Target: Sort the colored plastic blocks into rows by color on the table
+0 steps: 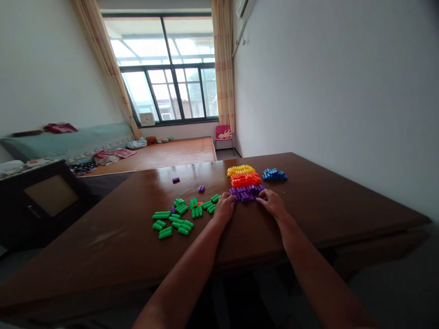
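Note:
A heap of purple plastic tube-like pieces (246, 193) lies on the brown table between my two hands. My left hand (224, 206) rests against the heap's left end, its fingers loosely bent. At the right end, my right hand (273, 203) touches the purple pieces with its thumb and forefinger a little apart. Neither hand lifts anything. Just behind the purple heap is a band of orange-red pieces (245, 179), and behind that a band of yellow ones (241, 170). A separate blue pile (274, 174) sits to the right.
Several green pieces (181, 224) are scattered left of my left hand, with an orange piece (200, 204) among them. Stray purple pieces (201, 188) lie farther back. The table (113, 237) ends near my forearms; beyond stand a low bed (171, 151) and a pink chair (222, 132).

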A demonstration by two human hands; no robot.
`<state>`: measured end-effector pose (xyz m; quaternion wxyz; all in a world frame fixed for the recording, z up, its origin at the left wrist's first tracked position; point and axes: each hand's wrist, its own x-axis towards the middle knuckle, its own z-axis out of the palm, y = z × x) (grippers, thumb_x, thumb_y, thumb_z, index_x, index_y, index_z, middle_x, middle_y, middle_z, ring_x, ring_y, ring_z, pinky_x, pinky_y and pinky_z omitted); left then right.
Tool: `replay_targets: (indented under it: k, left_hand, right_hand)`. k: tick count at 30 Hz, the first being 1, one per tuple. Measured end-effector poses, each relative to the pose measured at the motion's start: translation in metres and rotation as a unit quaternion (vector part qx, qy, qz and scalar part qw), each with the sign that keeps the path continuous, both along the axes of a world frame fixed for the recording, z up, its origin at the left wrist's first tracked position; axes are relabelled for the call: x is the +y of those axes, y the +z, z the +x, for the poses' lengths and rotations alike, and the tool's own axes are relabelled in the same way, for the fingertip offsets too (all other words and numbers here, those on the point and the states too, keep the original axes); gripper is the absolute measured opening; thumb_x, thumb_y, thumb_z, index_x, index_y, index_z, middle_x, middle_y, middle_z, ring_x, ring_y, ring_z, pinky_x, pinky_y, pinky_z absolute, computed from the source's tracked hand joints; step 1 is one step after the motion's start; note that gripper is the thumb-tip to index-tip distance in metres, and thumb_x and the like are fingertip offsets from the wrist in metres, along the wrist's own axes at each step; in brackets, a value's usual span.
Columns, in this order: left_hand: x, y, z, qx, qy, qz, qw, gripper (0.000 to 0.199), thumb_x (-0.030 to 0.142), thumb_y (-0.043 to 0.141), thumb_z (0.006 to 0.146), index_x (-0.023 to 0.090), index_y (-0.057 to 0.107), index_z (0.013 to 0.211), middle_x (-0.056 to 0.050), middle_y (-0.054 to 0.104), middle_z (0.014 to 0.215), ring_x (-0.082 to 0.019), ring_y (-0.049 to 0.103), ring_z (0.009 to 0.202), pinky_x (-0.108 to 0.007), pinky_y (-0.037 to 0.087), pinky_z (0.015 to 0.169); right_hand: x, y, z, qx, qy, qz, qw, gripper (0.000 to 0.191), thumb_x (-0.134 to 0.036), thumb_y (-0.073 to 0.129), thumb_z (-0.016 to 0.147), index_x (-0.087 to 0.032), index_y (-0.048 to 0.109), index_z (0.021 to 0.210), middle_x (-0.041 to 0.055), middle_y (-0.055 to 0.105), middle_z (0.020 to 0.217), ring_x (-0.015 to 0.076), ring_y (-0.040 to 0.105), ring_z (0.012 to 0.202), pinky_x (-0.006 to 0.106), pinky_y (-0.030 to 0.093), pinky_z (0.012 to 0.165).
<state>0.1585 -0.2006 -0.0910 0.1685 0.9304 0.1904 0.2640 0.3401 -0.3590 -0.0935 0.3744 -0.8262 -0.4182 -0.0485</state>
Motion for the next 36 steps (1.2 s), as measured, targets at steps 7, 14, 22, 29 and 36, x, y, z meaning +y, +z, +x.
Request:
replay_targets:
  k: [7, 14, 22, 29, 36]
  left_hand:
    - [-0.003, 0.0, -0.005, -0.015, 0.008, -0.012, 1.0, 0.03, 0.015, 0.056, 0.084, 0.021, 0.062, 0.112, -0.008, 0.056, 0.114, -0.021, 0.054, 0.107, -0.034, 0.044, 0.098]
    - [-0.004, -0.001, -0.006, -0.025, -0.017, -0.011, 0.999, 0.03, 0.009, 0.051, 0.082, 0.02, 0.066, 0.105, -0.007, 0.058, 0.108, -0.019, 0.055, 0.104, -0.034, 0.044, 0.098]
    - [-0.012, 0.02, -0.013, -0.031, 0.01, 0.05, 0.998, 0.03, 0.015, 0.05, 0.086, 0.024, 0.066, 0.11, -0.005, 0.058, 0.119, -0.021, 0.05, 0.113, -0.035, 0.043, 0.1]
    - [0.05, 0.068, -0.09, 0.137, 0.023, 0.049, 0.989, 0.029, 0.028, 0.056, 0.084, 0.029, 0.068, 0.111, -0.002, 0.06, 0.126, -0.025, 0.05, 0.119, -0.041, 0.043, 0.099]
    - [0.131, 0.071, -0.194, 0.242, 0.112, 0.05, 0.963, 0.033, 0.015, 0.05, 0.084, 0.025, 0.069, 0.109, -0.005, 0.066, 0.117, -0.022, 0.059, 0.109, -0.031, 0.045, 0.094]
  right_hand:
    - [-0.004, -0.005, 0.002, 0.003, 0.024, -0.018, 1.0, 0.019, -0.031, 0.07, 0.069, -0.021, 0.065, 0.085, 0.0034, 0.068, 0.089, 0.0174, 0.063, 0.077, 0.028, 0.047, 0.072]
    - [0.004, -0.01, 0.005, -0.028, 0.02, 0.004, 0.999, 0.011, -0.023, 0.059, 0.075, -0.02, 0.065, 0.084, 0.0036, 0.069, 0.087, 0.0173, 0.064, 0.077, 0.03, 0.046, 0.075]
    - [0.002, -0.002, -0.005, -0.121, 0.003, 0.119, 0.986, 0.028, -0.036, 0.042, 0.089, -0.019, 0.064, 0.097, 0.0101, 0.069, 0.102, 0.0227, 0.064, 0.091, 0.036, 0.047, 0.084]
    - [0.004, -0.001, -0.024, -0.144, 0.087, 0.091, 0.981, 0.031, -0.039, 0.042, 0.092, -0.021, 0.062, 0.106, 0.0086, 0.068, 0.106, 0.022, 0.066, 0.088, 0.034, 0.049, 0.079]
    - [0.042, 0.015, -0.075, -0.177, 0.24, 0.028, 0.954, 0.029, -0.032, 0.043, 0.094, -0.022, 0.061, 0.115, 0.0076, 0.067, 0.112, 0.0209, 0.064, 0.098, 0.034, 0.049, 0.088]
